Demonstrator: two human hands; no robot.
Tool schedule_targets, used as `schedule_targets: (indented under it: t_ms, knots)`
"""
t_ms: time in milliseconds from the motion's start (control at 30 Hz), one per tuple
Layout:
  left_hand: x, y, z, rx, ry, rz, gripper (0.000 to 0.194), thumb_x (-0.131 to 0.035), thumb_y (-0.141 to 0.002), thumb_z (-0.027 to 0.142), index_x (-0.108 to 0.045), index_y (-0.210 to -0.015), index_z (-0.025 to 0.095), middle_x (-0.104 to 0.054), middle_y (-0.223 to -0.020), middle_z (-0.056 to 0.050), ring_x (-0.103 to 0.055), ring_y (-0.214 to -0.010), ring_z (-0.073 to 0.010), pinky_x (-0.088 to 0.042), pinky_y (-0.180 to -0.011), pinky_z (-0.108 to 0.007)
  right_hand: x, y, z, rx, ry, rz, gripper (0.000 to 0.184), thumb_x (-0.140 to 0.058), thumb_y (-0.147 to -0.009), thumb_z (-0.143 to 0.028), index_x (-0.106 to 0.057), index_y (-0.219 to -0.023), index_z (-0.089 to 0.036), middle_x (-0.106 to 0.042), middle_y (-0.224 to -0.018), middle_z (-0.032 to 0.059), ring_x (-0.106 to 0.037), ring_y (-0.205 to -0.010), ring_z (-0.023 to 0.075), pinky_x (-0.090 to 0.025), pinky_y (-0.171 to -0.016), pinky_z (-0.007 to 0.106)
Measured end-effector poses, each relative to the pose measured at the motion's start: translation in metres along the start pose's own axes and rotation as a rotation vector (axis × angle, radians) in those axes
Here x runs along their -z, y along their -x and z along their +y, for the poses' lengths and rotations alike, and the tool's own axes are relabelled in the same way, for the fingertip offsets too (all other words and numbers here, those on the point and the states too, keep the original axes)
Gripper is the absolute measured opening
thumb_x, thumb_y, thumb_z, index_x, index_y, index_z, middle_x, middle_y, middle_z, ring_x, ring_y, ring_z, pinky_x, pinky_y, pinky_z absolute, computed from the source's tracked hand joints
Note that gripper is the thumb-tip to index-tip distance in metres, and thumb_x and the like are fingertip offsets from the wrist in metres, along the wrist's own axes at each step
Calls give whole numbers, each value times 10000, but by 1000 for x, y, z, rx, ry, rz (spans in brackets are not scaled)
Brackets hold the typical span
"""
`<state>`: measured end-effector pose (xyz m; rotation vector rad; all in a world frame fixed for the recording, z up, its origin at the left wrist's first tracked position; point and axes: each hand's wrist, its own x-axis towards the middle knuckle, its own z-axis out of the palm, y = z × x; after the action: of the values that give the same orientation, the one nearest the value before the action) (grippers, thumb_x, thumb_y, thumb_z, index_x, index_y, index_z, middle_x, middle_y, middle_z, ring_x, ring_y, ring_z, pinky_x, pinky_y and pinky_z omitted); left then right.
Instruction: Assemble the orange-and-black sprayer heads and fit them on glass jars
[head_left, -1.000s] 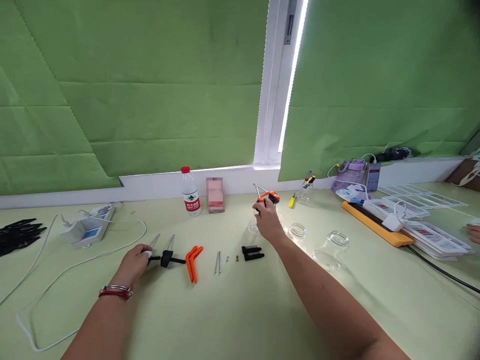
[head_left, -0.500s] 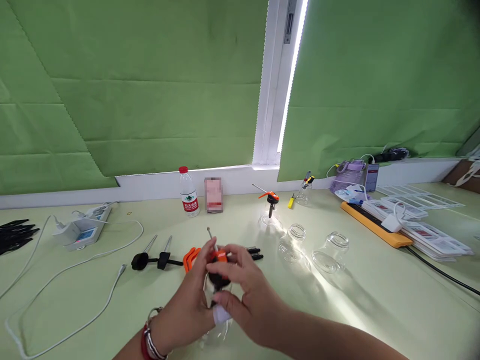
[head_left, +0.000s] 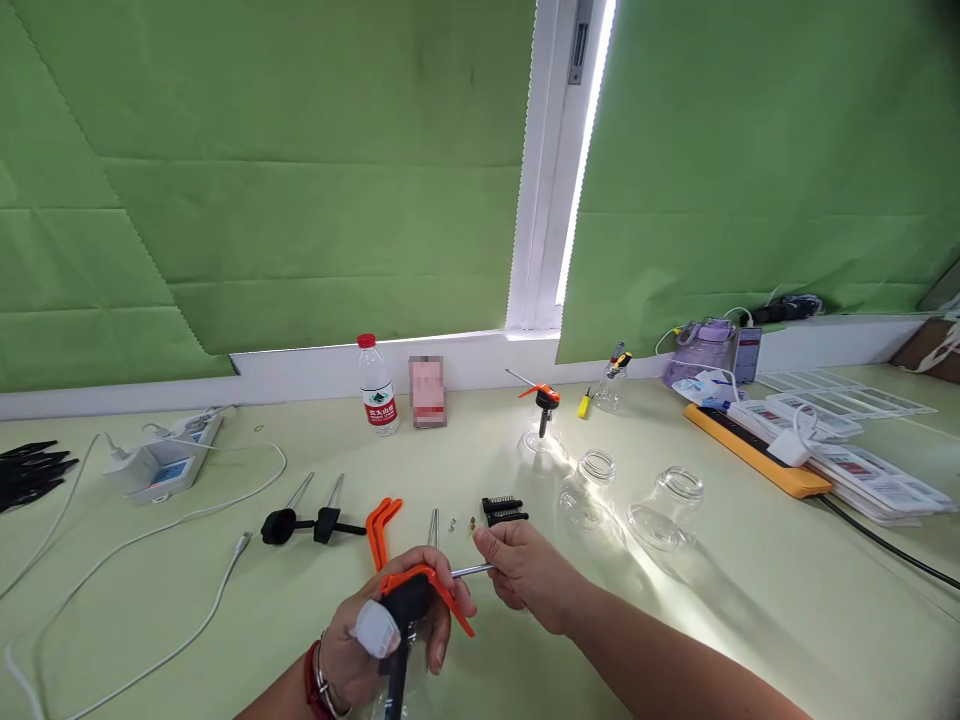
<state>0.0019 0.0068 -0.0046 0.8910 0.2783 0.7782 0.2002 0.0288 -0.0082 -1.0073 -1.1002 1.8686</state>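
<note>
My left hand (head_left: pixel 352 650) is wrapped round a black pump head (head_left: pixel 407 600) with an orange lever (head_left: pixel 450 603), held tilted; a white covering (head_left: pixel 376 630) sits on that hand's thumb. A black stem (head_left: pixel 397 680) hangs below the head, with some clear glass or plastic partly seen around it. From the head a thin metal tube (head_left: pixel 471 571) runs right, its end pinched in my right hand (head_left: pixel 532 577). Just beyond my hands lie orange levers (head_left: pixel 381 530), thin metal tubes (head_left: pixel 433 527), tiny metal parts (head_left: pixel 472 523) and black spring-like pieces (head_left: pixel 504 510).
Two clear jars (head_left: pixel 589 490) stand right. Behind them is an assembled pump bottle (head_left: pixel 546 405). Black pump heads (head_left: pixel 279 527) with tubes lie left, near a white cable (head_left: pixel 225 590) and power strip (head_left: pixel 176 465). A water bottle (head_left: pixel 379 390) stands at the back; an orange-edged power strip (head_left: pixel 750 455) lies right.
Both hands were close together round the upright pump head. Now the head is tilted in my left hand, and my right hand has moved right to the metal tube's end.
</note>
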Motion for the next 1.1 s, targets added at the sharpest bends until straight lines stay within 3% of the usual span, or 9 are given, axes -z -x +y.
schedule_targets:
  t_ms: [133, 267, 433, 600, 767, 833, 1100]
  knots:
    - [10, 0, -2, -14, 42, -2, 484, -671, -507, 209, -611, -978, 112, -655, -1013, -146, -617, -595, -169, -423, -557, -258, 1, -2, 4, -39, 73, 6, 567, -537, -759, -642, -342, -465, -199, -324, -316, -74, -235, -277, 46, -117, -352, 235]
    - [12, -4, -2, -18, 69, 49, 448, -603, -532, 178, -627, -973, 105, -666, -999, -150, -634, -608, -192, -442, -561, -272, -4, -4, 4, 78, 61, 134, 548, -587, -742, -601, -319, -475, -204, -295, -336, -86, -215, -335, 44, -138, -393, 241]
    - [13, -7, -5, 8, 43, 156, 274, -575, -689, 207, -632, -941, 119, -675, -946, -138, -644, -595, -185, -463, -567, -272, -4, -5, 9, 198, 142, 258, 512, -625, -739, -542, -298, -535, -205, -253, -446, -94, -214, -439, 54, -145, -438, 236]
    - [11, -6, -5, 25, 18, 253, 165, -539, -814, 257, -625, -894, 142, -683, -895, -117, -631, -549, -148, -455, -545, -238, 2, -9, 14, 294, 260, 253, 500, -610, -759, -532, -298, -552, -200, -252, -497, -84, -210, -476, 60, -156, -454, 233]
    - [9, -4, -3, 3, -32, 295, 151, -605, -765, 242, -629, -877, 142, -691, -886, -111, -632, -547, -145, -444, -542, -220, 2, -7, 6, 35, 141, 146, 551, -471, -813, -604, -326, -466, -202, -290, -365, -71, -217, -351, 56, -120, -410, 252]
    - [8, -5, -2, 11, -50, 304, 143, -610, -759, 234, -632, -864, 140, -693, -878, -109, -633, -548, -145, -443, -549, -222, 0, -6, 4, 1, 103, 130, 552, -483, -812, -592, -330, -454, -201, -308, -345, -67, -231, -332, 57, -126, -408, 255]
    - [10, -8, 2, 11, -13, 336, 163, -613, -726, 240, -636, -853, 141, -697, -868, -98, -634, -550, -146, -441, -553, -222, -3, -3, 6, 254, 197, 225, 427, -664, -718, -502, -398, -606, -188, -331, -498, -89, -253, -483, 60, -191, -470, 220]
